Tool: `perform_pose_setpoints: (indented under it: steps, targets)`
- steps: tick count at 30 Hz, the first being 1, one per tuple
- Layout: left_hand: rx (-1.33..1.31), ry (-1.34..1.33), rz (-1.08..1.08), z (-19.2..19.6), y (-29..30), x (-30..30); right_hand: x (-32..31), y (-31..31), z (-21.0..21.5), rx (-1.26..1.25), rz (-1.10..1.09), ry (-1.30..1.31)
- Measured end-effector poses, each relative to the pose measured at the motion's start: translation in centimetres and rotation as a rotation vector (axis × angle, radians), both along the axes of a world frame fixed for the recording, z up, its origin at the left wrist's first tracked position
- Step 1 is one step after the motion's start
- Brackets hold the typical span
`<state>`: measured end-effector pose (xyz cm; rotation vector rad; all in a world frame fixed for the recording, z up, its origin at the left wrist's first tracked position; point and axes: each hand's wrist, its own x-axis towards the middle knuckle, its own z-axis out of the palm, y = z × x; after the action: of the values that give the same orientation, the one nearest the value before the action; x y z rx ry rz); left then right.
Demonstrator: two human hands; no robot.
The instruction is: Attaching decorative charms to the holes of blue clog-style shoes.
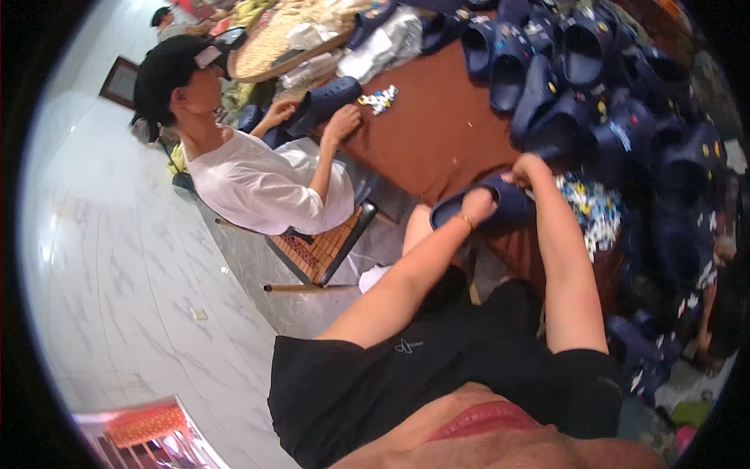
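Navy-blue foam clog sits right at the near edge of the brown surface, gripped from both ends! Left hand has its fingers wrapped around the heel end, right hand has its fingers curled over the toe end. Just right of it lies a heap of small colourful charms. Beyond, a big pile of dark blue clogs. Across to the left, a seated person in a white shirt handles another clog.

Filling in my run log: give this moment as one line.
left hand: grips dark blue foam clog | right hand: on same clog | brown table | co-worker's clog
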<state>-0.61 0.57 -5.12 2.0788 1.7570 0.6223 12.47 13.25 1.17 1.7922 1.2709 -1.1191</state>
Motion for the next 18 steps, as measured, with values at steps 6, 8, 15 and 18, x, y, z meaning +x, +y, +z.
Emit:
perform_pose_setpoints:
  steps: [6, 8, 15, 18]
  targets:
    - [-0.113, 0.121, 0.000, 0.9, 1.3, -1.0, 1.2, -7.8, 2.5, 1.159, 0.004, 0.273]
    - [-0.101, 0.154, 0.001, 0.3, 1.6, -2.4, 3.0, -10.9, 2.8, 1.250, -0.138, 0.364]
    - [0.006, 0.153, 0.031, -1.5, 2.3, -2.0, 17.2, -17.1, -0.7, 1.513, -0.422, 0.005]
    - [0.046, 0.132, 0.021, -1.5, 2.2, -2.0, 20.3, -19.1, -1.1, 1.332, -0.497, -0.091]
